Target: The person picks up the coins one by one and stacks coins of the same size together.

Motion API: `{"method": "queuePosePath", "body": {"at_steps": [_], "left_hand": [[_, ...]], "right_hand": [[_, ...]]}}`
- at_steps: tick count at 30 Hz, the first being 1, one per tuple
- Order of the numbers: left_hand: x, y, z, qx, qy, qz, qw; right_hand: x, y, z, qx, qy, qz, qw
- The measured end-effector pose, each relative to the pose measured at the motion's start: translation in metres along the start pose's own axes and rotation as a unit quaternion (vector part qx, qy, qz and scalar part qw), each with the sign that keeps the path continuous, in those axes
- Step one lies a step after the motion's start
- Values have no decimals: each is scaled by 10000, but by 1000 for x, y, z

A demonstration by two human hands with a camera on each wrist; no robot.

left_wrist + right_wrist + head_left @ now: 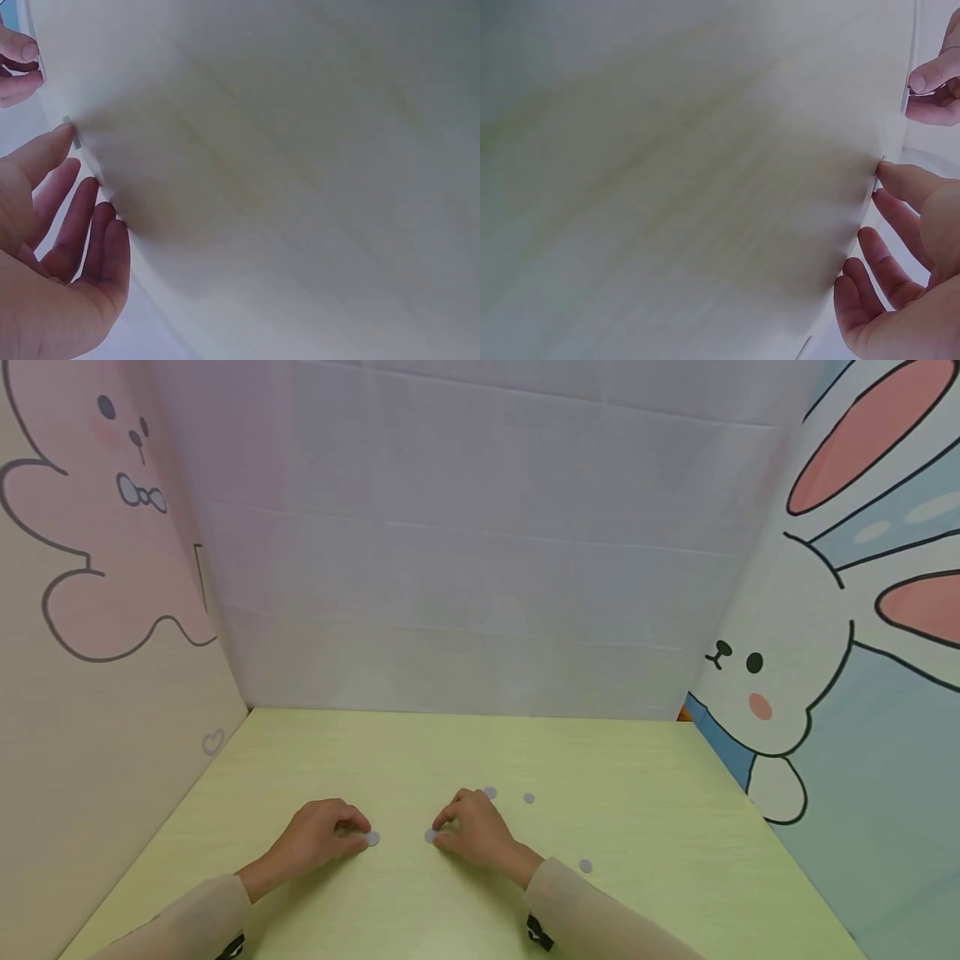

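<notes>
In the middle of the pale yellow-green table point(405, 910), each hand is at a small flat grey disc. My left hand point(322, 837) pinches the left disc point(373, 839) by its edge between thumb and index finger. Facing it, my right hand point(480, 831) has its thumb and index finger on opposite edges of another disc point(430, 836). From the right wrist, that disc point(877, 178) appears as a thin edge lying against the tabletop. The other fingers of both hands are bent, their tips at the surface. A short gap separates the two discs.
Just beyond the right hand lies a grey disc point(491, 792), with a second disc point(528, 797) to its right. Nearer, beside the right sleeve, is a third disc point(586, 866). A white cloth point(465, 568) hangs behind the table, and cartoon-printed panels point(885, 760) stand at both sides.
</notes>
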State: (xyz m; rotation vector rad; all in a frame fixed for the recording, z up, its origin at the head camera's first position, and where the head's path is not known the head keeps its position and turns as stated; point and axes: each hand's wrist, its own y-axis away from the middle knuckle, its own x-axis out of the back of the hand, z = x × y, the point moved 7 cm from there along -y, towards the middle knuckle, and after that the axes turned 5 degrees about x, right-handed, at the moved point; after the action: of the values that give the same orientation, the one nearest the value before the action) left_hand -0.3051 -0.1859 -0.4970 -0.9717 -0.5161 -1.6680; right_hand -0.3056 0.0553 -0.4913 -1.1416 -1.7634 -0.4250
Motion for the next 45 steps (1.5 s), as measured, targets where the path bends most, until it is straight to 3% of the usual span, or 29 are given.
{"method": "queuePosePath", "body": {"at_steps": [6, 11, 22, 32, 45], "left_hand": [[0, -5, 7, -87, -145, 91, 9998], [-3, -11, 22, -164, -276, 211, 9993], [-26, -24, 50, -298, -370, 74, 9988], [-43, -30, 60, -395, -248, 88, 9989], [-49, -33, 69, -599, -182, 145, 9979]], "right_hand": [[0, 0, 1, -29, -43, -11, 10000], [0, 0, 3, -66, -102, -20, 9999], [-1, 0, 4, -144, -218, -40, 9997], [-2, 0, 5, -141, -173, 14, 9997], [-2, -2, 5, -10, -92, 49, 9999]]}}
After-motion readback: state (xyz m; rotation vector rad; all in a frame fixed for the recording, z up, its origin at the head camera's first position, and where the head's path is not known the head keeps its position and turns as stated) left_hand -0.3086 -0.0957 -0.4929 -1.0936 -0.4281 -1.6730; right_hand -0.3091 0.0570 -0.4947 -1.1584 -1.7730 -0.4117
